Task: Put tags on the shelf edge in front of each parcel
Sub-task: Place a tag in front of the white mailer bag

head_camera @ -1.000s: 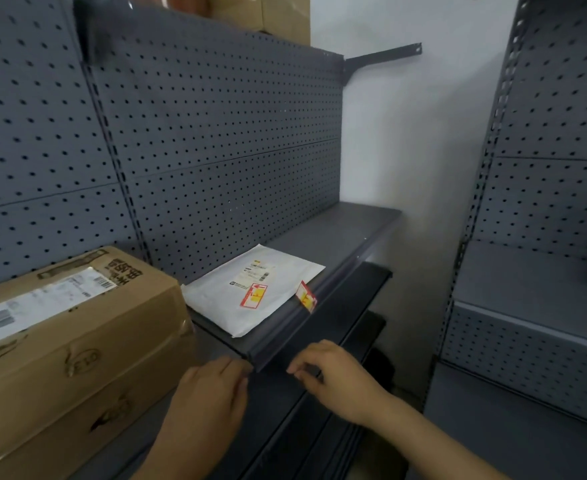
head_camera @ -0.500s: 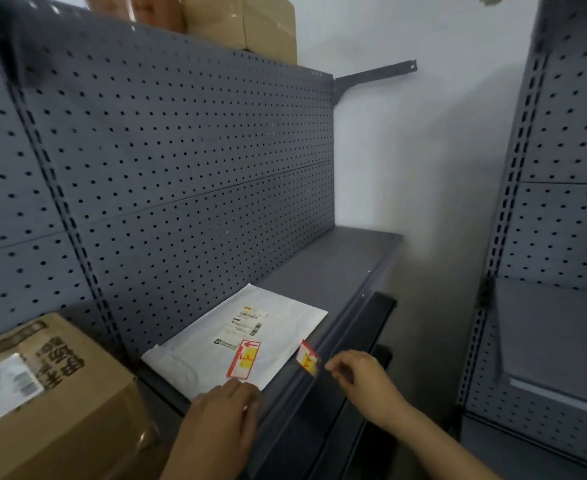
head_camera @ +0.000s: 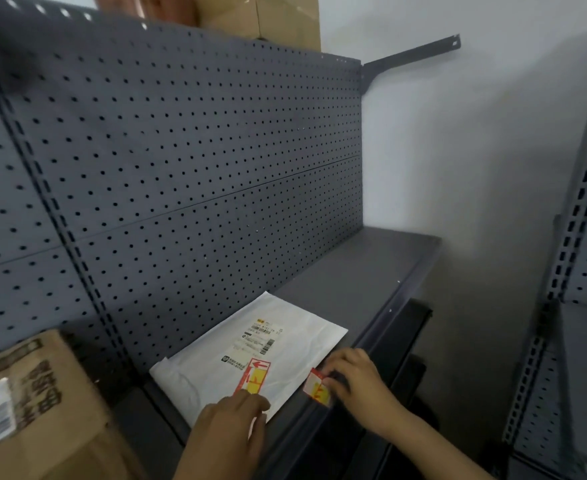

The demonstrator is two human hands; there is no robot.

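At the shelf edge (head_camera: 371,344), right hand (head_camera: 361,386) fingers (head_camera: 333,379) pinch the tag (head_camera: 316,388).

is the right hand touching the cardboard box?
No: the right hand is at the red and white tag on the shelf edge in front of the white mailer, well apart from the cardboard box.

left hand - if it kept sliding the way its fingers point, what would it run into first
The left hand already lies on the near corner of the white mailer, fingers aimed up the shelf. Next in line is probably the red and yellow sticker on the mailer, though depth is hard to judge.
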